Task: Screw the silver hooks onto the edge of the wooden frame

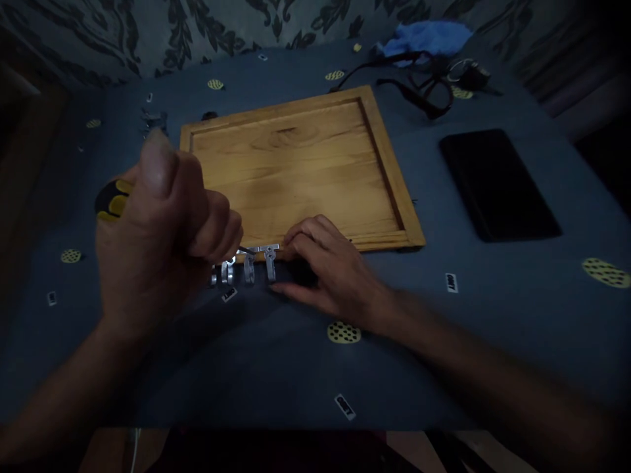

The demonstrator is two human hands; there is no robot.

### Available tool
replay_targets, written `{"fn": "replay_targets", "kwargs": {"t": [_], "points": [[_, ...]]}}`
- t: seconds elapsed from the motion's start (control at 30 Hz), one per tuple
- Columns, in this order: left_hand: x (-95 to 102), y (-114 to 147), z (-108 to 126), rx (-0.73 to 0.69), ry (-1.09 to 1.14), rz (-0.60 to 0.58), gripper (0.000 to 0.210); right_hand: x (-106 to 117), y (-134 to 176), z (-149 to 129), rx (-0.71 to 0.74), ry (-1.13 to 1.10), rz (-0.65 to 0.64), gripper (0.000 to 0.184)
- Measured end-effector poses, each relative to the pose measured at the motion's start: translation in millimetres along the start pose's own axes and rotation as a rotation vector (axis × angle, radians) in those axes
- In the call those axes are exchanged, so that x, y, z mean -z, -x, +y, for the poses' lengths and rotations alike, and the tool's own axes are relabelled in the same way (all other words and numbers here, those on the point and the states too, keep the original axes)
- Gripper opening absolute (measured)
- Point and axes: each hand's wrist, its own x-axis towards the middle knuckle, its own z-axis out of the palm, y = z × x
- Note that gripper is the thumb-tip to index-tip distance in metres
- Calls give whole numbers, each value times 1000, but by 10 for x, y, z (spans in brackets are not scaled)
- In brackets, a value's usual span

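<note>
My left hand (162,230) is closed around a screwdriver (114,199) with a black and yellow handle. Its thin shaft slants down to a metal hook rail (269,253), which lies along the near edge of a wooden framed board (415,230). Several silver hooks hang from the rail toward me. At the rail's right end, my right hand (328,266) grips with its fingers over the frame's edge and its thumb beside the rightmost hook. The fingers hide part of the rail there, and my left hand covers its left end.
A black flat case (500,184) lies to the right on the blue patterned tablecloth (394,387). Behind the board are dark glasses (428,98), keys (468,73) and a blue cloth (426,39). Small metal pieces (155,121) sit at the back left.
</note>
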Motion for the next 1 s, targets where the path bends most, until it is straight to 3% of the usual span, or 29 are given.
{"fn": "replay_targets", "kwargs": {"t": [0.27,0.43,0.8,1.0], "points": [[-42,-8,1,38,-34,125,72,15,4,-26,-17,-18,-30,21],[-23,-5,1,73,-50,75,73,36,-6,-49,-42,-5,-56,19],[21,23,-147,-25,41,-71,68,1,-15,-13,5,5,-14,19],[-48,19,-66,71,-38,33,71,5,-15,-16,-10,12,-28,20]]}}
